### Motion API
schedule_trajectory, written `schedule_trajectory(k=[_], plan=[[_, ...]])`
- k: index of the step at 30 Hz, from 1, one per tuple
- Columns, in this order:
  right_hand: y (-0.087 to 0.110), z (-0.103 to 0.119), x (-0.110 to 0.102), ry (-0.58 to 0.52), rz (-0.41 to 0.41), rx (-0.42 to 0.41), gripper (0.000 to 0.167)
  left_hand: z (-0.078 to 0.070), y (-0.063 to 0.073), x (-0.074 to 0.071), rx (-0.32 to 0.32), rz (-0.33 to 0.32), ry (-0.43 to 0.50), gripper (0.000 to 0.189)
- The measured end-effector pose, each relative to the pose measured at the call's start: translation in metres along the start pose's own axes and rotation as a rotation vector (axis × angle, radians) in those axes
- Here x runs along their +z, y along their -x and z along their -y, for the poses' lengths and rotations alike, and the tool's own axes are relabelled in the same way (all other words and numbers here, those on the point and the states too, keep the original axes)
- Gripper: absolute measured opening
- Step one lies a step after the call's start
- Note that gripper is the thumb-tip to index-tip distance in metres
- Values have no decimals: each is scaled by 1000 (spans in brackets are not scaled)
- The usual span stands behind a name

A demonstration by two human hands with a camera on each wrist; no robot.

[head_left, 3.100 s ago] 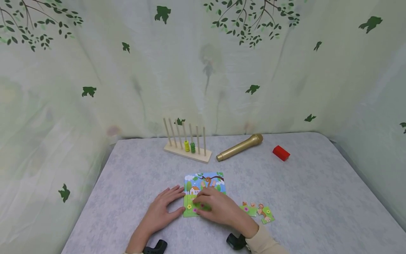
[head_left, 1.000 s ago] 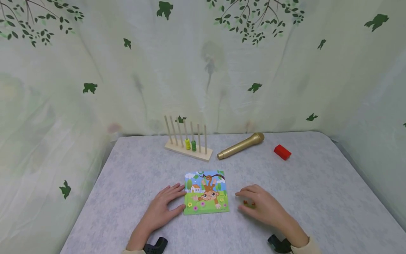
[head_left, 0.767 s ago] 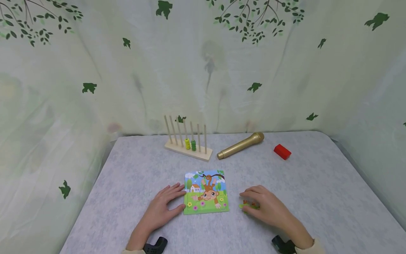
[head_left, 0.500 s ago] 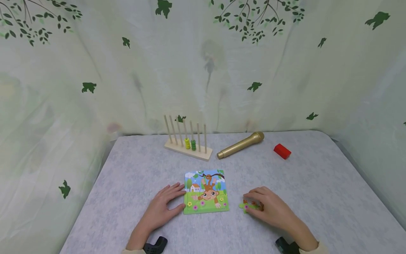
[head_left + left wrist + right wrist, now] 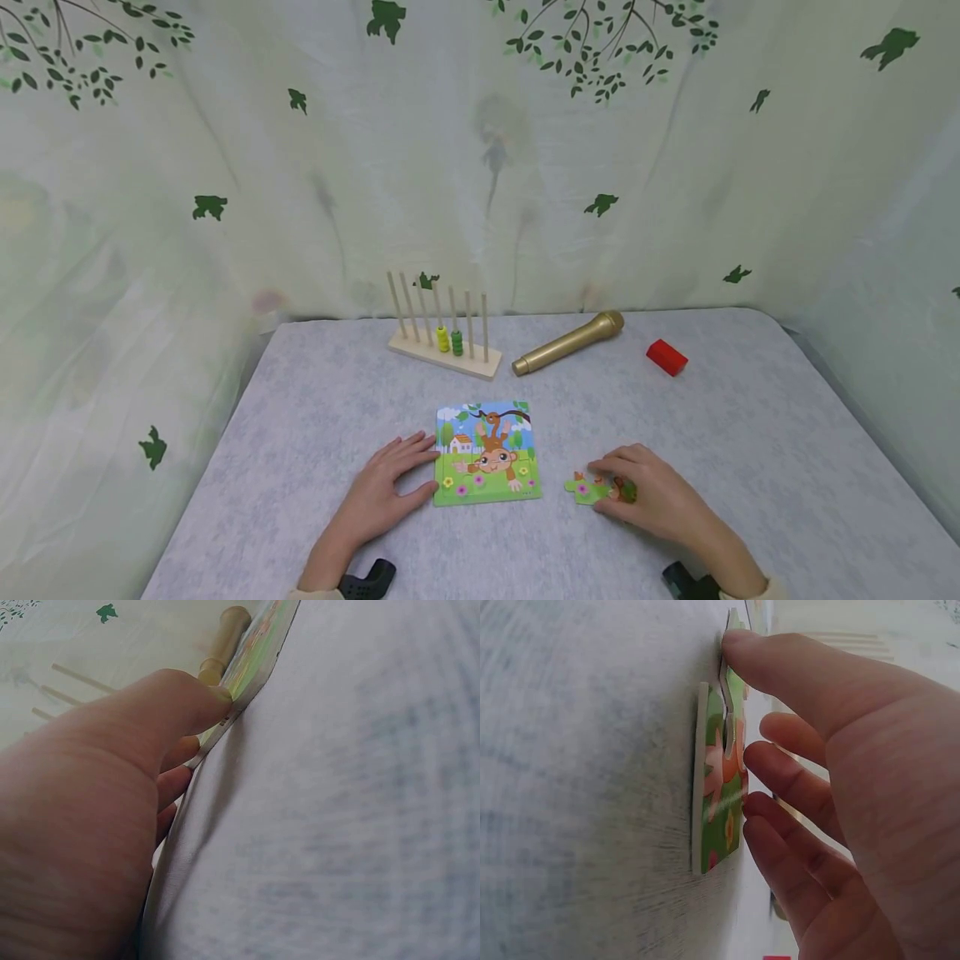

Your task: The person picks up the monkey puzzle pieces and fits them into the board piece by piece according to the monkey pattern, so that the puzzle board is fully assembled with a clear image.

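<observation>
A square jigsaw puzzle with a monkey hanging from a branch lies flat on the table. My left hand rests at its left side, fingers relaxed; in the left wrist view the thumb touches the puzzle's edge. To the right, my right hand is over two loose jigsaw pieces, a green one with a pink flower and one with a monkey's hand. Its thumb touches the green piece's edge in the right wrist view, while the other fingers curve loosely alongside. The right hand partly covers both pieces.
Behind the puzzle stands a wooden peg rack with yellow and green beads on two pegs. A gold microphone lies to its right, then a red block. A printed curtain hangs beyond the table's back edge.
My right hand has left the puzzle and moved right, to the loose pieces. It has since slid further right, uncovering more of the green piece. The left hand stays put.
</observation>
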State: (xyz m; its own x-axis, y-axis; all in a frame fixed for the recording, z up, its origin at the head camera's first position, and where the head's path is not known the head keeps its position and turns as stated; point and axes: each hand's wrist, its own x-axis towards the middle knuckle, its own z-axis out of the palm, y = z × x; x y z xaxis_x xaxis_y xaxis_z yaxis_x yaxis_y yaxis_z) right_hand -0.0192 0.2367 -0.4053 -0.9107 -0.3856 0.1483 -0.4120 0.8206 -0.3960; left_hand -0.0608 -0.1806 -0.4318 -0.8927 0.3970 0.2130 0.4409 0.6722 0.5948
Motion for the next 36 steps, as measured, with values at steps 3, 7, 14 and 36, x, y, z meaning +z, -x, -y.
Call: schedule_trajectory(k=[3, 7, 14, 36], plan=[[2, 0, -1, -22, -1, -10, 40, 0, 0, 0, -8, 2, 8, 45], [3, 0, -2, -36, -1, -19, 39, -1, 0, -1, -25, 10, 17, 45], [2, 0, 0, 9, 22, -5, 39, -3, 0, -2, -38, 17, 11, 45], [-2, 5, 0, 6, 19, -3, 37, -4, 1, -2, -58, 27, 41, 44]])
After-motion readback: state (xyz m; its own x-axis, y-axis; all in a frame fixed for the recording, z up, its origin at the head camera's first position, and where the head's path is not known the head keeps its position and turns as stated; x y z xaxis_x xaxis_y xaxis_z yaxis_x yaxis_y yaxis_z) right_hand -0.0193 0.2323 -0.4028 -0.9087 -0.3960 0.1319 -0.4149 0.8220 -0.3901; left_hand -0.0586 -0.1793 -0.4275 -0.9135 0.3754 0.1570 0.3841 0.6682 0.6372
